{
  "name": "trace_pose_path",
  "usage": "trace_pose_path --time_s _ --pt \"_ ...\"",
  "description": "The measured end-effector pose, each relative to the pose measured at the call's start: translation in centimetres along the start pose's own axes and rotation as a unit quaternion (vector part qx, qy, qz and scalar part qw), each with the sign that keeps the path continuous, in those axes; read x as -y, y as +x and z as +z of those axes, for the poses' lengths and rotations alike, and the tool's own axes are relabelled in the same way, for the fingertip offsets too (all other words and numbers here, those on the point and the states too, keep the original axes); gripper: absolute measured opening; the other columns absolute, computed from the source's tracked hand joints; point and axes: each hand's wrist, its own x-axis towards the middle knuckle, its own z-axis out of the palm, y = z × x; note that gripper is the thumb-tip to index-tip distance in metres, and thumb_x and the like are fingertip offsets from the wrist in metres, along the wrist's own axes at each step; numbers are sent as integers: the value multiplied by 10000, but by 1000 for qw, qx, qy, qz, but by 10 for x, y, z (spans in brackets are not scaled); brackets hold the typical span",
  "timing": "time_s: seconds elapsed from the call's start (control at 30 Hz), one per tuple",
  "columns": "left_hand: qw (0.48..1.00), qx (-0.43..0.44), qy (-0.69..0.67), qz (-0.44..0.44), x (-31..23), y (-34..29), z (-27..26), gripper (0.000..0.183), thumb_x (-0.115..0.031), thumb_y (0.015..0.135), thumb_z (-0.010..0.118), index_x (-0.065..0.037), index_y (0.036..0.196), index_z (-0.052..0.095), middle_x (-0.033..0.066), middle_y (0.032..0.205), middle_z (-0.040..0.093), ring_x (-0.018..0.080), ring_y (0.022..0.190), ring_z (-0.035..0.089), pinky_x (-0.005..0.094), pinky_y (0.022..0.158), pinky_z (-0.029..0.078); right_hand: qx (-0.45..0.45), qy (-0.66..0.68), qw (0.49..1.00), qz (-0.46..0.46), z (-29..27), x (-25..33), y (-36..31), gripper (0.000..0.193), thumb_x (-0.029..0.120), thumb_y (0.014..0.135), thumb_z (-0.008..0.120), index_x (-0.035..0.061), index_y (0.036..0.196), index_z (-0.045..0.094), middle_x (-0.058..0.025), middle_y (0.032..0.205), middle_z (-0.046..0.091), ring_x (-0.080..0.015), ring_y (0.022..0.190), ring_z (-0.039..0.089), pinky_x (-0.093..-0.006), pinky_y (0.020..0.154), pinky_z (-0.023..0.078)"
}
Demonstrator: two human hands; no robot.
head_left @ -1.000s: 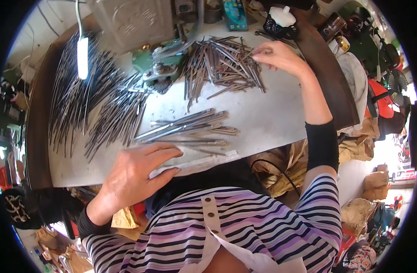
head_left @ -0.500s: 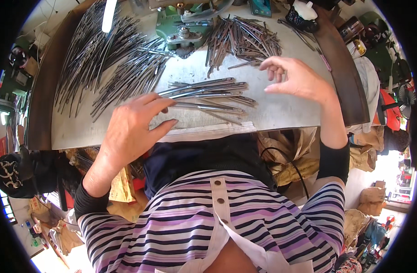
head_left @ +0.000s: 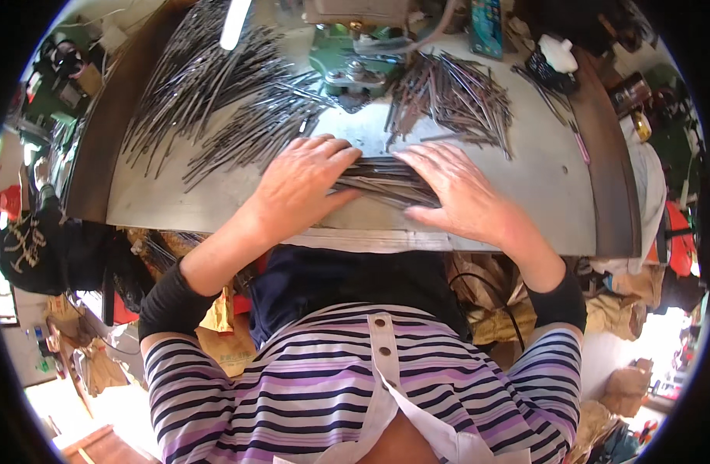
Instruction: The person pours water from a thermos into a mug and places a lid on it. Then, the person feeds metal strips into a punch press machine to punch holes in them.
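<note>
A loose bundle of thin dark metal strips (head_left: 384,178) lies crosswise near the front of the table. My left hand (head_left: 304,184) is curled around the bundle's left end, thumb on the near side. At the right end, my right hand (head_left: 457,189) cups the strips between its fingers and thumb. Both ends of the bundle are hidden under my hands. Beyond them stands a green machine (head_left: 355,73) with a round metal fitting at its base. To its left spreads a large pile of similar strips (head_left: 250,127); to its right is a pile of browner, shorter-looking strips (head_left: 451,100).
The pale tabletop (head_left: 537,197) has a raised brown border (head_left: 614,178) at each side. A phone-like object (head_left: 486,29) with a lit screen, a black openwork basket (head_left: 552,73) and a pink-handled tool (head_left: 580,145) are at the far right. A bright lamp tube (head_left: 236,23) hangs above the left pile.
My right hand has come in from the right onto the bundle's right end. My left hand has closed around the left end, and the strips look gathered closer together. The whole view has shifted slightly.
</note>
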Motion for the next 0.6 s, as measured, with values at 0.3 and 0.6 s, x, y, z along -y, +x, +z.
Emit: trace_pose_path --time_s 0.3,0.6 --pt "997 -64 29 -28 20 -9 -13 440 -259 772 716 -84 1161 609 112 1223 570 307 1144 531 410 961 431 -51 -7 999 -12 -3 -8 5 356 58 746 654 23 1098 607 -145 1179 593 -323 1125 526 -424 1017 380" --pt "986 -59 40 -153 73 -59 -23 671 -393 796 690 -56 1333 470 190 1442 378 370 1328 355 463 1110 276 -19 -9 1000 -1 -14 3 10 334 42 733 658 14 1063 610 -145 1147 606 -335 1121 526 -423 1017 382"
